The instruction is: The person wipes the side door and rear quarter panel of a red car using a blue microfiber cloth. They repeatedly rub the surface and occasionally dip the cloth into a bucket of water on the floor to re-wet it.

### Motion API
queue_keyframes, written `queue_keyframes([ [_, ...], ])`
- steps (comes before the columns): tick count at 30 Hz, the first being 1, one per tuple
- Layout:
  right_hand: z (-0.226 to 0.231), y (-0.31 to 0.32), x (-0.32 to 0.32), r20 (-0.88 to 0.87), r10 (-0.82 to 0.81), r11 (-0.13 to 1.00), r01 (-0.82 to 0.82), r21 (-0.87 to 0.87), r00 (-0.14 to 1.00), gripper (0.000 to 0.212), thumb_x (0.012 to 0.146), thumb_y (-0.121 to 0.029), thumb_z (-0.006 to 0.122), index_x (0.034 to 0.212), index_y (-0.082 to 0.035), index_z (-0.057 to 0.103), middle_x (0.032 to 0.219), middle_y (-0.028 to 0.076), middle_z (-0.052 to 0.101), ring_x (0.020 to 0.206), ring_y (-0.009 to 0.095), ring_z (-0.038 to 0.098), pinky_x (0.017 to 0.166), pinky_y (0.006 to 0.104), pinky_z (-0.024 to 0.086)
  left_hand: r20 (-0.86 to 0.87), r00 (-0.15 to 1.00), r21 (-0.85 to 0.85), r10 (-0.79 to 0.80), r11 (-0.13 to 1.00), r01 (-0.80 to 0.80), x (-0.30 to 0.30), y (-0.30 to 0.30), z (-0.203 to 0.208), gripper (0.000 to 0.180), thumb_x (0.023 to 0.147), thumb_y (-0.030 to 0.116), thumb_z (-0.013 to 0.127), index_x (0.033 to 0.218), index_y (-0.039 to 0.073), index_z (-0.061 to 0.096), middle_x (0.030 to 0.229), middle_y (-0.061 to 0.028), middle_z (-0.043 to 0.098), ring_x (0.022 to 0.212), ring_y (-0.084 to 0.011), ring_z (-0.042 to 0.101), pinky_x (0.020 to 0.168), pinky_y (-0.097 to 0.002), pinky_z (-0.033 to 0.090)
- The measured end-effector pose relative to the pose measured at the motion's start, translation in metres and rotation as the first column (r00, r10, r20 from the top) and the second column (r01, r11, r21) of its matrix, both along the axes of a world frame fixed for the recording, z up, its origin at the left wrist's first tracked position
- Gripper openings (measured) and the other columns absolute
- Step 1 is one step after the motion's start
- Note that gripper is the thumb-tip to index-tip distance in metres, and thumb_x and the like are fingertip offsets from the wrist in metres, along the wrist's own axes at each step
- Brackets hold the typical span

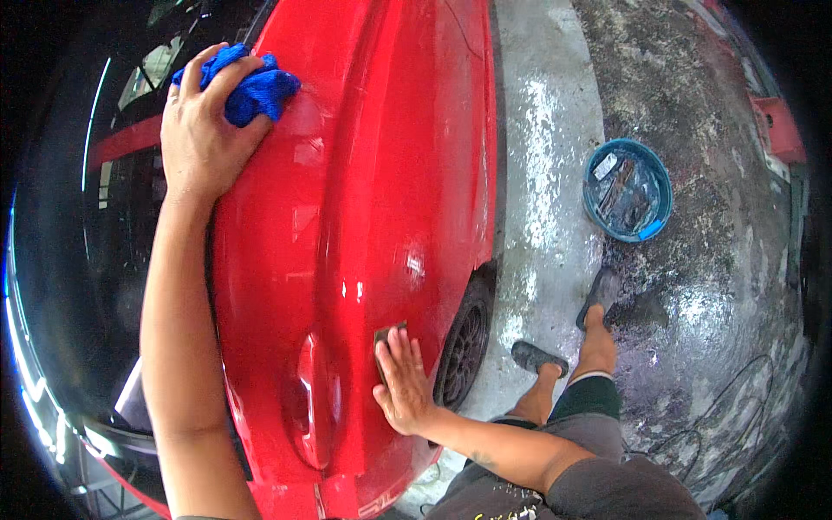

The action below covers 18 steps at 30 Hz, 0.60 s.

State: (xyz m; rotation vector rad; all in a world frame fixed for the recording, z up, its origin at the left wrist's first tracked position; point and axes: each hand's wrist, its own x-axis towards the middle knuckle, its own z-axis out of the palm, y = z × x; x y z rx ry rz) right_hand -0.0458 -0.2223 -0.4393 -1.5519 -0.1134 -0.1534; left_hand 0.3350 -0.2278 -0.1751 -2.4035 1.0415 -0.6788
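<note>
My left hand (201,139) is closed round a crumpled blue cloth (258,92), at the edge between the dark glass and the red car body (373,173). Lower down, my right hand (403,386) presses a small, flat brownish pad (381,334) against the red panel, its fingers laid over it. Only the pad's upper and left edges show; the rest is under the fingers. Left of this hand is the car's tail light (312,403). The paint looks wet and shiny.
A round blue tub (663,186) with water and several items in it stands on the wet, stained floor (693,286). A car wheel (465,342) is close to my feet (542,357). A thin dark hose or cable (732,394) lies at the lower right.
</note>
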Motion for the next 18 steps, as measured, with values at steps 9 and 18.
queue_keyframes([
  [9, -0.028, -0.108, 0.289, -0.110, -0.305, 0.946, 0.314, 0.082, 0.946, 0.063, 0.118, -0.040, 0.028, 0.173, -0.009, 0.020, 0.181, 0.021, 0.009, 0.167, 0.038, 0.008, 0.132, 0.0629, 0.012, -0.032, 0.999, -0.108, -0.032, 0.994, 0.028, 0.018, -0.021, -0.012, 0.062, 0.068, 0.018, 0.087, 0.129, 0.025, 0.076, 0.144, -0.0146, 0.064, 0.132, -0.0368, 0.063, 0.111, -0.0491, 0.051],
  [18, 0.002, -0.135, 0.331, -0.090, -0.265, 0.964, 0.265, -0.008, 0.960, 0.062, 0.118, -0.035, 0.028, 0.173, -0.009, 0.016, 0.181, 0.021, 0.005, 0.167, 0.040, 0.007, 0.132, 0.0634, 0.011, -0.120, 0.990, -0.107, 0.067, 0.991, -0.080, 0.017, -0.027, -0.004, 0.060, 0.069, 0.016, 0.091, 0.127, 0.021, 0.078, 0.151, -0.0148, 0.061, 0.136, -0.0370, 0.061, 0.114, -0.0493, 0.049],
])
